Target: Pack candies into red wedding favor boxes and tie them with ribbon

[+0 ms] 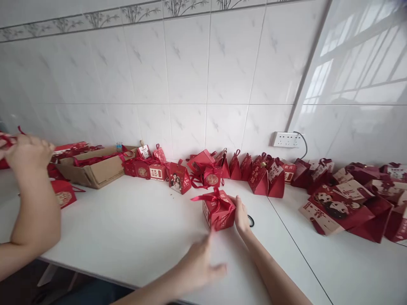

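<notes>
Box (220, 212) on table (127, 228), carton (92, 175) left — boxes (341, 212) right

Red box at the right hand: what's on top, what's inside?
On top of the red box: a tied red ribbon, one end sticking out past the left edge. Contents not visible: the box's walls and top cover them.

You have one red ribbon-tied cubic box (219, 214) at your right grip (242, 216); beyond, one brown cardboard carton (110, 172), one white plastic socket strip (286, 140), uncountably overlapped red paper boxes (276, 180).

Your blurred left hand (197, 263) extends its index finger, thumb apart, while your right hand (242, 217) is angled forward.
</notes>
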`<state>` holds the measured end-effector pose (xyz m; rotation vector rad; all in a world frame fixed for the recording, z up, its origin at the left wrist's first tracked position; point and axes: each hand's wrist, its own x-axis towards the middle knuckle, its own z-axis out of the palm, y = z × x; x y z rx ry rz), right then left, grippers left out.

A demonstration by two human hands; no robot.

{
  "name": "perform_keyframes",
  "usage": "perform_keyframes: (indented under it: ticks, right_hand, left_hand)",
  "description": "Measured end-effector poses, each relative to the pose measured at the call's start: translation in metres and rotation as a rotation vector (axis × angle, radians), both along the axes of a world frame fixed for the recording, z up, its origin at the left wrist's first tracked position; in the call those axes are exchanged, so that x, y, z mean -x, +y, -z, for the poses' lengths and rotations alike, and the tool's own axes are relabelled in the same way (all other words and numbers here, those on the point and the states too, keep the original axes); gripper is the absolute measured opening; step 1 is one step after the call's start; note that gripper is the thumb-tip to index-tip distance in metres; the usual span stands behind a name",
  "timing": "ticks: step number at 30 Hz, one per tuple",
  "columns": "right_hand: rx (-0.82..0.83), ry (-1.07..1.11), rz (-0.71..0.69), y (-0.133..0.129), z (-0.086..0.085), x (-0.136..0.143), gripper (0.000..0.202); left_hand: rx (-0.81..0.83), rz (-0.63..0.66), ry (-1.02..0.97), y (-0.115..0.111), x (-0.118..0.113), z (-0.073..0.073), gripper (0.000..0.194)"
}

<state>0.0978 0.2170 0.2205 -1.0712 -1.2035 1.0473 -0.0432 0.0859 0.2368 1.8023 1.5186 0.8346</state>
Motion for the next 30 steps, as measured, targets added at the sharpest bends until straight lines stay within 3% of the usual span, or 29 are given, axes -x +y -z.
perform_keyframes:
  ticks: [2,4,7,9,10,12,14,18,21,24,28,30]
  right_hand:
    - [-0.004,0.014,-0.004,0.004,-0.003,-0.004,0.063]
    - [-0.009,0.023,0.015,0.004,-0.004,-0.004,0.062]
    - [-0.042,0.009,0.049,-0.002,-0.007,0.0,0.06]
    - [-0.085,-0.013,0.065,-0.01,-0.01,0.004,0.057]
    - [-0.112,-0.026,0.072,-0.014,-0.012,0.006,0.056]
    - [-0.173,-0.052,0.075,-0.021,-0.015,0.01,0.054]
    - [-0.249,-0.09,0.047,-0.023,-0.015,0.011,0.056]
    - [-0.313,-0.139,0.008,-0.013,-0.008,0.006,0.059]
    - [-0.201,-0.092,0.101,-0.003,-0.004,0.0,0.055]
    - [-0.077,-0.097,0.173,0.0,-0.003,0.001,0.05]
    - [-0.106,-0.085,0.003,-0.005,-0.004,0.007,0.05]
    - [-0.171,-0.073,-0.07,-0.009,-0.004,0.008,0.052]
  left_hand:
    - [-0.103,0.211,0.089,-0.023,0.0,-0.015,0.049]
    - [-0.35,0.272,0.147,-0.032,0.002,-0.039,0.032]
    - [-0.792,0.228,0.18,-0.005,0.012,-0.07,0.02]
    - [-0.929,0.089,0.095,0.031,0.021,-0.075,0.012]
    - [-0.893,0.022,0.008,0.051,0.024,-0.072,0.015]
    - [-0.654,-0.13,-0.216,0.087,0.028,-0.059,0.024]
    - [-0.428,-0.138,-0.379,0.11,0.025,-0.042,0.033]
    - [-0.24,0.061,-0.596,0.115,0.01,-0.009,0.041]
    - [-0.161,0.108,-0.686,0.106,0.005,0.006,0.043]
    - [-0.32,0.05,-0.58,0.103,0.01,0.016,0.042]
    - [-0.764,0.017,-0.303,0.112,0.021,0.024,0.042]
    - [-0.864,0.026,-0.214,0.117,0.023,0.024,0.044]
